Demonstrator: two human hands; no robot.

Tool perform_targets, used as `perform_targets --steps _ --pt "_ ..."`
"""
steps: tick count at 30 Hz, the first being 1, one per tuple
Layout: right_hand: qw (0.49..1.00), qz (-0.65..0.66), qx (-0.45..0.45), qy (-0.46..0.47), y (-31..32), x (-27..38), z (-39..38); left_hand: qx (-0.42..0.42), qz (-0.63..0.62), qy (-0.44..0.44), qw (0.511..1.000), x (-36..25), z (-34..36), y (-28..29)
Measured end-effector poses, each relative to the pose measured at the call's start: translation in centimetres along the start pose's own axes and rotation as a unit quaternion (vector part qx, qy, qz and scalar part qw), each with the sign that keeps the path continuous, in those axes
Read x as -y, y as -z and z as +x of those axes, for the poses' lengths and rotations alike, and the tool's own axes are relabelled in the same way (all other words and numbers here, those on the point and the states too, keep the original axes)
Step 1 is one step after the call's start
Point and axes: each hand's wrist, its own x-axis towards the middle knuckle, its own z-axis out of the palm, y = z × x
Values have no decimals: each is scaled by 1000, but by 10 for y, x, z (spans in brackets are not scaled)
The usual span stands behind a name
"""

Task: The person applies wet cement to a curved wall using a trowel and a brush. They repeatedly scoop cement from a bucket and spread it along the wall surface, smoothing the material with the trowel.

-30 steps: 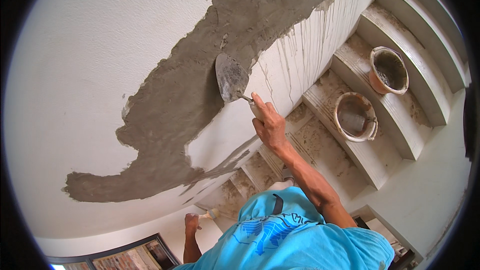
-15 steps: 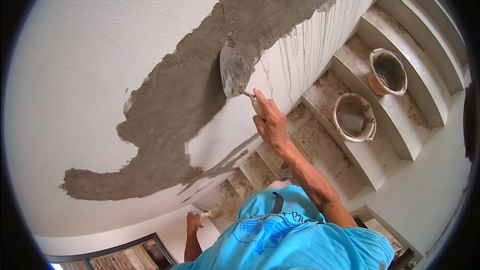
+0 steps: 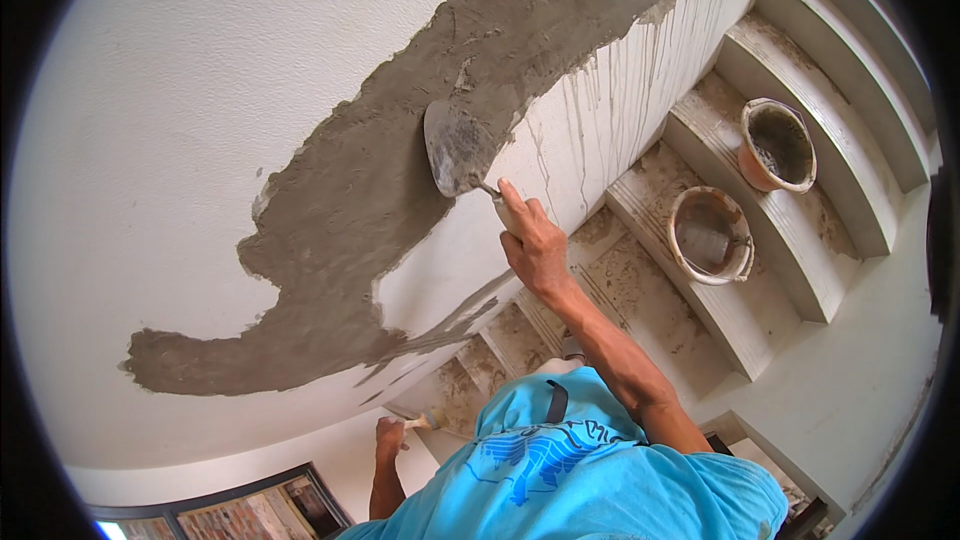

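Observation:
My right hand (image 3: 538, 248) grips the handle of a trowel (image 3: 458, 148), index finger stretched along it. The broad metal blade, smeared grey, lies against a patch of wet grey mortar (image 3: 330, 240) on the white wall (image 3: 180, 140). A small lump of mortar sits just above the blade's tip. Low at the left, my left hand (image 3: 390, 435) is closed around a brush (image 3: 428, 420) with a pale handle, held away from the wall.
Two buckets stand on the stairs to my right: one with murky water (image 3: 682, 257), one orange with grey mortar inside (image 3: 754, 172). Splashes mark the steps (image 3: 640, 280). Grey drips run down the wall below the patch. A dark-framed opening (image 3: 250, 505) shows at lower left.
The trowel has slid a little to the left over the mortar, and its blade has turned slightly. My right hand moved with it. The left hand with the brush stays nearly still.

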Motion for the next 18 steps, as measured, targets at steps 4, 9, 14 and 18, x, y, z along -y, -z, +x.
perform_targets --steps 4,9,14,18 --pt "996 35 -79 28 11 2 20 -29 15 22 999 -13 -4 -8" --pt "994 45 -98 -5 6 1 56 -29 21 19 999 -23 0 -14" --pt "999 -36 9 22 0 2 0 -23 39 23 999 -15 9 -18" --pt "999 -22 -32 19 13 -6 2 -15 48 24 998 -17 11 -20"
